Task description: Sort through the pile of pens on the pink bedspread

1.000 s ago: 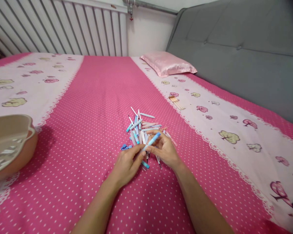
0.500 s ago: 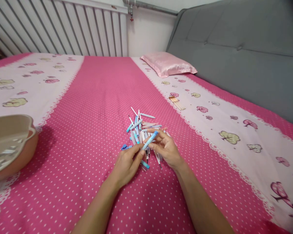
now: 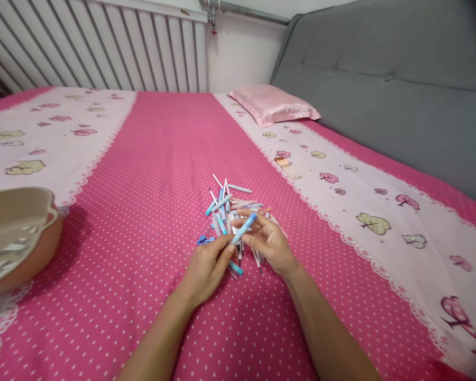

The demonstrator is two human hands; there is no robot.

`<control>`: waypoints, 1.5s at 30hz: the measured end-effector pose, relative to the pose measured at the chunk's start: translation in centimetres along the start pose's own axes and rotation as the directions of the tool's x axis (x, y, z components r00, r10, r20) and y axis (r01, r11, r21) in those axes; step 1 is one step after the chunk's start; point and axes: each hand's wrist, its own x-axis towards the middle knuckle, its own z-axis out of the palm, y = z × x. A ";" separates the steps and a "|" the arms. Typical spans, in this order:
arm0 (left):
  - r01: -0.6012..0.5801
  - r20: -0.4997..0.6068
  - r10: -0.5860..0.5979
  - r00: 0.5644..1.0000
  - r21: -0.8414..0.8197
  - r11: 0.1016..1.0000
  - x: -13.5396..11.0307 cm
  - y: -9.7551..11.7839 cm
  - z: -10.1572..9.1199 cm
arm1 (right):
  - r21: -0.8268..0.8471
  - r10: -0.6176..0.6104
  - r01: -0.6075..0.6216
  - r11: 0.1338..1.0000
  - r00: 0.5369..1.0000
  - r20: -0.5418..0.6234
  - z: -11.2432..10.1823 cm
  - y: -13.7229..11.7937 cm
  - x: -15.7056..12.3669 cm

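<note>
While both sets of fingertips pinch it, the light-blue pen [image 3: 244, 228] sits lifted just above the pile of pens [image 3: 232, 211], its long axis slanting from lower left to upper right, the far tip pointing toward the pillow [image 3: 273, 106]. The left hand [image 3: 206, 267] closes on the near end, the right hand [image 3: 267, 241] on the barrel further up. Loose blue caps [image 3: 204, 239] lie beside the left hand on the dotted pink bedsheet [image 3: 143, 211].
</note>
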 end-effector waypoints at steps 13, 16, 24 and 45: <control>0.001 -0.013 0.000 1.000 0.073 0.997 0.0 -0.3 0.1 | 0.001 0.049 -0.049 0.999 0.996 -0.069 -0.1 0.5 0.3; -0.018 -0.033 0.020 0.999 0.065 0.998 -0.1 -0.4 0.1 | -0.036 0.030 -0.032 0.999 0.997 -0.066 -0.2 0.7 0.2; -0.062 -0.172 0.077 0.982 0.091 0.994 0.0 -0.4 0.2 | -0.047 0.030 -0.031 0.998 0.999 -0.026 0.1 0.3 0.1; 0.147 -0.488 -0.247 0.837 -0.233 0.961 0.4 -1.2 0.0 | -0.344 -0.126 0.083 0.935 0.987 -0.103 0.8 0.8 0.3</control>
